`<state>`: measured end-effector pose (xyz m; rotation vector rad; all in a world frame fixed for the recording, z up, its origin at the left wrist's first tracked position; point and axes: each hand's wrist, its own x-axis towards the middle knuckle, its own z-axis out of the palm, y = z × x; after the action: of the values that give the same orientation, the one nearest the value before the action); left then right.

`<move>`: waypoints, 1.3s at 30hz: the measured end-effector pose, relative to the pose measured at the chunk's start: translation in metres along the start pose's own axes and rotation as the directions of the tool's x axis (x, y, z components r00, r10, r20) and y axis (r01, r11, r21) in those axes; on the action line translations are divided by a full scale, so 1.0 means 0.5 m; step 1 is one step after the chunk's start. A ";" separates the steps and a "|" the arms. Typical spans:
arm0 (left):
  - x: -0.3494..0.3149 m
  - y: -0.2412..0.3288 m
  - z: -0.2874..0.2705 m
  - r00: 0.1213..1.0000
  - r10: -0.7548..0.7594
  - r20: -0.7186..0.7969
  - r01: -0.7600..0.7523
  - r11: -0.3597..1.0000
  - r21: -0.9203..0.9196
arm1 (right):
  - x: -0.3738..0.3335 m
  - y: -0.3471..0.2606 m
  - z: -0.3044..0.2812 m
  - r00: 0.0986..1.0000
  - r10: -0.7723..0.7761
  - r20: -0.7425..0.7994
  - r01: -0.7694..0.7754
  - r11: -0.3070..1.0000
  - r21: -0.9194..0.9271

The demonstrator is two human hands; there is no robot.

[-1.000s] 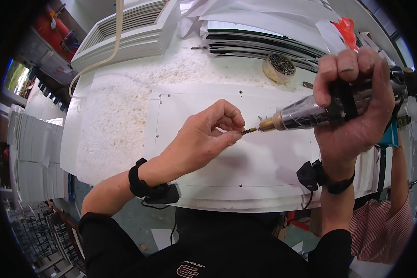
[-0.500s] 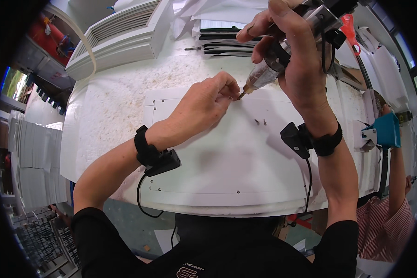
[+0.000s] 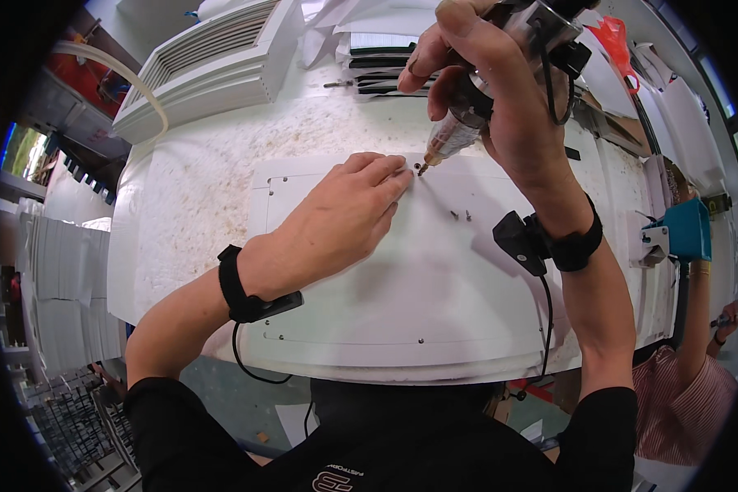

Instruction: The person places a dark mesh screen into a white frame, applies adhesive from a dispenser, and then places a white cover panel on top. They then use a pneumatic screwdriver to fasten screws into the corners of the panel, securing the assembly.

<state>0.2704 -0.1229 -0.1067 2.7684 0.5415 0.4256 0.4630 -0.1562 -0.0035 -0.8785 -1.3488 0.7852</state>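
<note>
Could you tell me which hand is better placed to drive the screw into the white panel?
The right hand. It grips the electric screwdriver tilted down, its bit tip at the white panel by the left hand's fingertips. The left hand lies flat, holding no tool.

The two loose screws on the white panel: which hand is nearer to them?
Left. The left hand lies flat on the white panel, fingertips just left of the loose screws. The right hand grips the screwdriver above them.
</note>
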 end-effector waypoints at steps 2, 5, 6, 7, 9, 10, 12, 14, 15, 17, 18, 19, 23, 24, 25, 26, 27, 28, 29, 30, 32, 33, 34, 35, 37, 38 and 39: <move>0.000 0.001 -0.005 0.999 0.030 0.034 -0.033 0.996 0.081 | 0.002 0.014 0.006 1.000 0.010 0.029 -0.011 1.000 0.013; -0.003 0.004 -0.011 0.999 0.010 0.048 -0.015 0.995 0.099 | 0.005 0.001 0.002 0.990 0.069 0.126 -0.065 0.997 -0.041; -0.004 0.002 -0.011 0.999 0.009 0.052 -0.014 0.996 0.094 | 0.010 0.008 -0.003 0.983 0.099 0.156 -0.092 0.994 -0.053; -0.005 -0.001 -0.011 0.998 0.009 0.055 -0.014 0.996 0.088 | 0.010 0.009 -0.003 0.981 0.099 0.168 -0.090 0.994 -0.063; -0.007 -0.006 -0.010 0.998 0.002 0.065 -0.007 0.997 0.074 | 0.010 0.011 -0.003 0.977 0.099 0.191 -0.084 0.993 -0.085; -0.009 -0.006 -0.010 0.997 -0.006 0.071 0.001 0.998 0.067 | 0.002 0.023 0.005 0.985 0.053 0.167 -0.034 0.993 -0.111; -0.011 -0.008 -0.008 0.997 -0.009 0.071 0.004 0.998 0.066 | -0.001 0.036 0.022 0.997 -0.012 0.073 0.016 0.998 -0.057; -0.011 -0.010 -0.003 0.998 -0.001 0.058 -0.003 0.997 0.080 | -0.002 0.044 0.010 0.994 -0.003 0.106 0.011 0.997 -0.072; -0.011 -0.009 -0.007 0.998 -0.004 0.064 -0.002 0.996 0.087 | -0.001 0.042 0.007 0.992 -0.001 0.123 0.011 0.997 -0.079; -0.009 -0.004 -0.012 0.997 -0.006 0.080 -0.002 0.995 0.101 | -0.005 0.033 0.019 0.993 0.003 0.121 0.002 0.999 -0.046; -0.009 -0.004 -0.011 0.999 0.005 0.051 -0.011 0.994 0.109 | -0.007 0.027 0.026 0.993 -0.013 0.113 0.016 0.999 -0.031; -0.010 -0.007 -0.009 1.000 0.017 0.023 -0.019 0.993 0.118 | -0.009 0.020 0.027 0.994 -0.028 0.105 0.030 0.999 -0.016; 0.005 0.019 -0.019 0.997 0.071 -0.039 -0.069 0.997 0.044 | -0.031 -0.052 -0.032 0.996 -0.075 0.057 0.072 0.997 0.041; 0.009 0.034 -0.021 0.996 0.072 -0.050 -0.072 0.997 0.016 | -0.041 -0.044 -0.058 0.982 -0.176 0.065 0.172 0.983 0.072; 0.017 0.053 -0.019 0.995 0.075 -0.061 -0.076 0.997 -0.013 | -0.054 -0.037 -0.087 0.959 -0.274 0.068 0.267 0.959 0.100; 0.027 0.070 -0.017 0.994 0.079 -0.071 -0.082 0.996 -0.041 | -0.071 -0.055 -0.114 0.959 -0.274 0.064 0.270 0.960 0.074; 0.031 0.076 -0.009 0.995 0.080 -0.058 -0.081 0.996 -0.030 | -0.088 -0.065 -0.127 0.959 -0.274 0.066 0.271 0.961 0.059; 0.036 0.078 0.004 0.996 0.081 -0.045 -0.082 0.996 -0.020 | -0.108 -0.071 -0.133 0.959 -0.282 0.014 0.281 0.958 0.053; 0.042 0.079 0.014 0.996 0.087 -0.030 -0.088 0.996 -0.012 | -0.129 -0.078 -0.139 0.957 -0.289 -0.041 0.290 0.956 0.041; 0.048 0.078 0.020 0.996 0.083 -0.033 -0.083 0.996 -0.008 | -0.148 -0.085 -0.145 0.952 -0.298 -0.067 0.299 0.954 0.006; 0.063 0.082 0.029 0.996 0.081 -0.034 -0.081 0.997 -0.006 | -0.181 -0.102 -0.161 0.961 -0.262 -0.085 0.260 0.965 -0.032; 0.071 0.086 0.031 0.996 0.090 -0.015 -0.089 0.996 0.029 | -0.194 -0.103 -0.175 0.957 -0.278 -0.083 0.275 0.960 -0.042; 0.076 0.088 0.030 0.995 0.097 0.004 -0.097 0.993 0.064 | -0.206 -0.104 -0.187 0.951 -0.297 -0.081 0.294 0.955 -0.049; 0.080 0.094 0.038 0.994 0.110 0.025 -0.112 0.990 0.084 | -0.223 -0.106 -0.198 0.950 -0.298 -0.091 0.294 0.954 -0.055; 0.080 0.101 0.037 0.991 0.129 0.014 -0.130 0.980 0.150 | -0.247 -0.111 -0.212 0.945 -0.297 -0.138 0.294 0.955 -0.040; 0.080 0.099 0.041 0.991 0.131 0.008 -0.130 0.979 0.159 | -0.258 -0.113 -0.220 0.941 -0.298 -0.162 0.296 0.955 -0.035; 0.080 0.099 0.047 0.991 0.131 0.000 -0.129 0.977 0.168 | -0.269 -0.113 -0.228 0.929 -0.309 -0.205 0.316 0.949 0.000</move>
<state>0.3292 -0.1559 -0.1028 2.9766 0.4176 0.4427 0.5656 -0.3097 -0.0192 -0.6749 -1.2509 0.4556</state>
